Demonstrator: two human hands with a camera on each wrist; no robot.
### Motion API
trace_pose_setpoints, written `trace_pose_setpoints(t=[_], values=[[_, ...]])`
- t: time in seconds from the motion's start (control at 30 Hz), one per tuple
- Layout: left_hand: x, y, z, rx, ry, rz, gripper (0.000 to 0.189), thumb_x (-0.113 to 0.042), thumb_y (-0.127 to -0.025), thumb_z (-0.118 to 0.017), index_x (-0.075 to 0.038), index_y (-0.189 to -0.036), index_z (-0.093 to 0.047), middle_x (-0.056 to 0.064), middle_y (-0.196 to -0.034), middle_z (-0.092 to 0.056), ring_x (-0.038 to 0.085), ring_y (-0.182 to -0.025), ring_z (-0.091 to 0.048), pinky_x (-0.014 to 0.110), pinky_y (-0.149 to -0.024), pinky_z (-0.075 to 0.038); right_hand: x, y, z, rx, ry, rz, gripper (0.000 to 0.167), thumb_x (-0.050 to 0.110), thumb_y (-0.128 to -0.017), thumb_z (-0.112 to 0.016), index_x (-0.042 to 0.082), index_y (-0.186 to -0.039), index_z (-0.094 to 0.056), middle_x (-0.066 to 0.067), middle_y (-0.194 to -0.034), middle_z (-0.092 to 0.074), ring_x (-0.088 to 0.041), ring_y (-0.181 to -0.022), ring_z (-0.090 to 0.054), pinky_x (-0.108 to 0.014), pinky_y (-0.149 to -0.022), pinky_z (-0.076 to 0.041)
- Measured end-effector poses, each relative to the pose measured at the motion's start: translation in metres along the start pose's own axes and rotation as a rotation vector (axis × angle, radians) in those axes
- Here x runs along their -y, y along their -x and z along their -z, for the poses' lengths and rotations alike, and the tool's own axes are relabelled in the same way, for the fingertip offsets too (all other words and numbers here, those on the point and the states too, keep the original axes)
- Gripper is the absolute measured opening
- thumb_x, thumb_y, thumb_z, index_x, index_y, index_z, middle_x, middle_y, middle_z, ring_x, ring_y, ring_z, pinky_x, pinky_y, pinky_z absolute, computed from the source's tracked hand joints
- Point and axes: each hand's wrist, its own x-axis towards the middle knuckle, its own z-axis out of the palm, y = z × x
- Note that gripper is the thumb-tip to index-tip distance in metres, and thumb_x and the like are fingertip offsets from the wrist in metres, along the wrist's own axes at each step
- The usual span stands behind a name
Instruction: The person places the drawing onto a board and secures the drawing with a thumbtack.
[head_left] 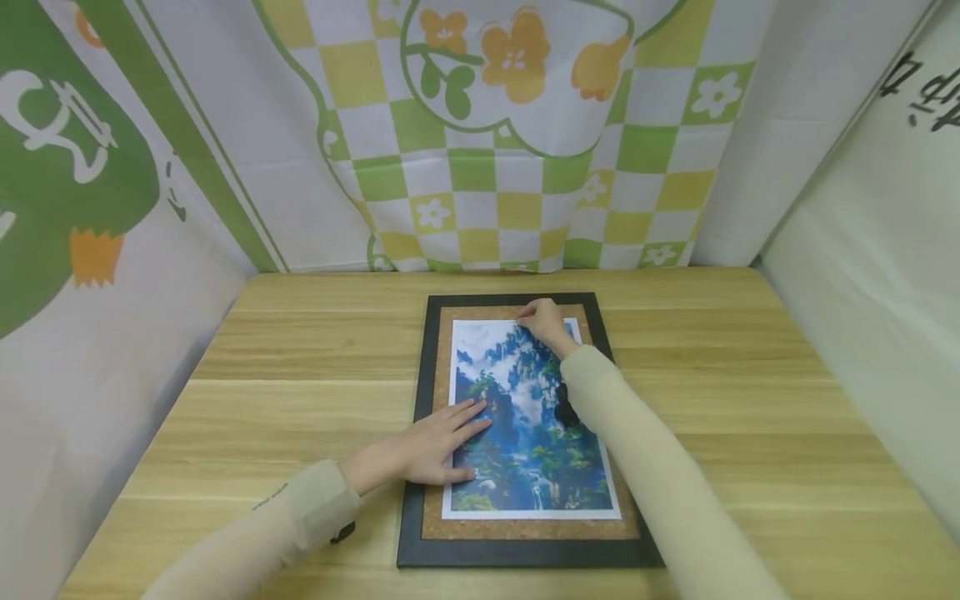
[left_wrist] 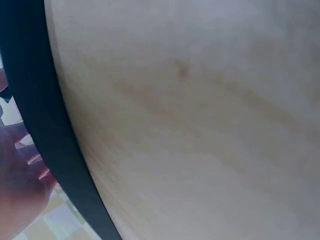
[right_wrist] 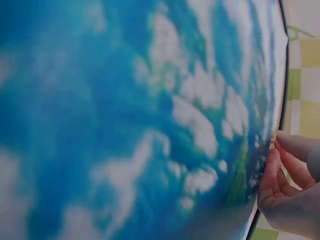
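Note:
A printed mountain landscape picture with a white border lies on a cork board in a black frame. My left hand rests with spread, straight fingers on the picture's left side. At the picture's top edge, right of its middle, my right hand has thumb and fingertips together. In the right wrist view, the right hand pinches a tiny pale pin-like thing, mostly hidden by the fingertips. Seen from the left wrist, the left hand is partly behind the black frame edge.
The framed board lies on a light wooden table. Behind the table's far edge hangs a green, yellow and white checked curtain. Pale cloth walls, a printed one at left and another at right, flank the table.

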Motion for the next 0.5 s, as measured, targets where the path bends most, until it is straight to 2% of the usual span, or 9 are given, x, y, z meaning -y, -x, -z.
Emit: trace_pose_setpoints(t=[0.17, 0.2, 0.33, 0.4, 0.5], values=[[-0.001, 0.0, 0.003, -0.022, -0.016, 0.003, 0.071, -0.053, -0.085, -0.045, -0.013, -0.14, -0.027, 0.011, -0.146, -0.014, 0.026, -0.133, -0.015, 0.037, -0.106, -0.019, 0.004, 0.01, 0.01, 0.071, 0.011, 0.078, 0.022, 0.018, -0.086, -0.057, 0.002, -0.099, -0.064, -0.015, -0.102, -0.06, -0.026, -0.089, -0.057, -0.036, -0.077, -0.047], [-0.001, 0.001, 0.004, -0.028, -0.014, 0.005, 0.07, -0.053, -0.085, -0.047, -0.012, -0.139, -0.03, 0.012, -0.146, -0.017, 0.026, -0.132, -0.017, 0.037, -0.106, -0.02, 0.019, 0.023, 0.016, 0.098, 0.052, 0.033, 0.024, 0.013, -0.088, -0.053, -0.002, -0.105, -0.061, -0.02, -0.108, -0.057, -0.031, -0.096, -0.054, -0.04, -0.082, -0.045], [0.001, 0.005, 0.008, -0.079, -0.014, 0.008, 0.062, -0.047, -0.084, -0.052, -0.011, -0.133, -0.04, 0.016, -0.142, -0.026, 0.028, -0.129, -0.027, 0.038, -0.103, -0.026, 0.031, 0.041, 0.028, 0.168, 0.071, 0.076, 0.03, 0.015, -0.092, -0.047, -0.004, -0.114, -0.055, -0.022, -0.113, -0.053, -0.032, -0.098, -0.053, -0.042, -0.081, -0.045], [0.003, 0.008, 0.01, -0.13, -0.023, -0.003, 0.059, -0.044, -0.084, -0.054, -0.009, -0.131, -0.044, 0.018, -0.139, -0.031, 0.029, -0.126, -0.032, 0.04, -0.101, -0.03, 0.033, 0.049, 0.034, 0.18, 0.081, 0.166, 0.033, 0.023, -0.092, -0.047, -0.002, -0.112, -0.056, -0.02, -0.108, -0.056, -0.029, -0.093, -0.055, -0.038, -0.075, -0.047], [0.009, 0.015, 0.014, -0.225, -0.035, -0.022, 0.058, -0.038, -0.083, -0.059, -0.004, -0.128, -0.046, 0.022, -0.135, -0.035, 0.033, -0.122, -0.036, 0.044, -0.097, -0.033, 0.035, 0.062, 0.043, 0.181, 0.142, 0.269, 0.037, 0.029, -0.091, -0.048, -0.001, -0.111, -0.056, -0.018, -0.106, -0.057, -0.028, -0.094, -0.054, -0.039, -0.077, -0.046]])
